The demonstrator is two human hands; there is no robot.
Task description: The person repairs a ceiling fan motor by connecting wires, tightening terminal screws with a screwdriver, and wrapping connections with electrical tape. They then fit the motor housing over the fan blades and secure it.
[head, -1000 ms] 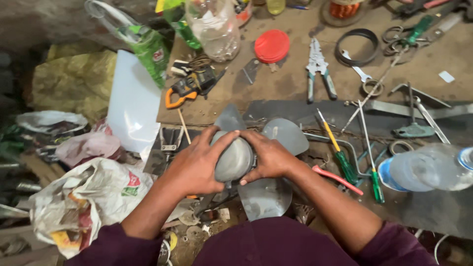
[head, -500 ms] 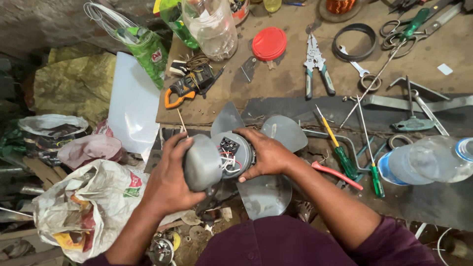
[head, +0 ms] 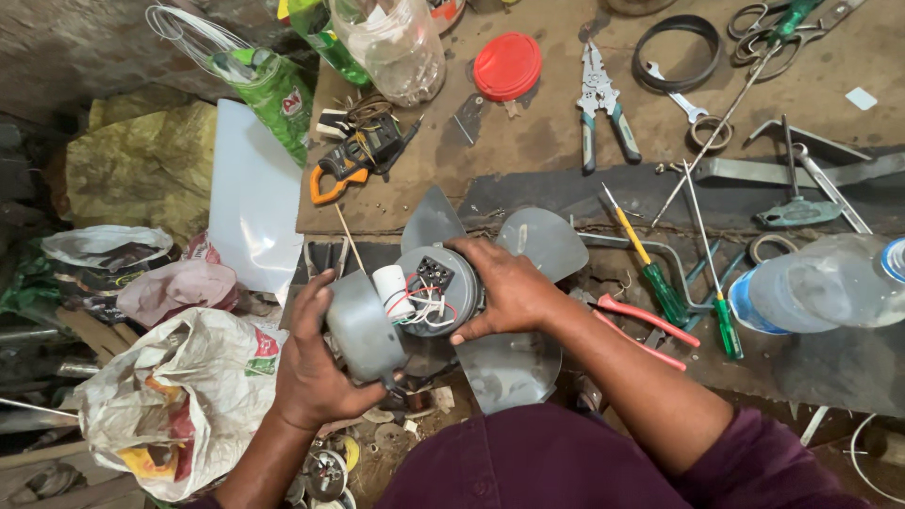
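Note:
My right hand grips a grey fan motor with three grey blades spread around it. The motor's rear is uncovered, showing a white capacitor, a black terminal block and red and white wires. My left hand holds the grey rear cover, pulled off to the left of the motor and tilted.
A workbench behind carries a clamp meter, pliers, a red lid, screwdrivers, scissors, wrenches and plastic bottles. Bags and a white sheet lie at the left.
Both hands were cupped over the closed motor housing. My left hand has pulled the rear cover away to the left, exposing the wiring and capacitor.

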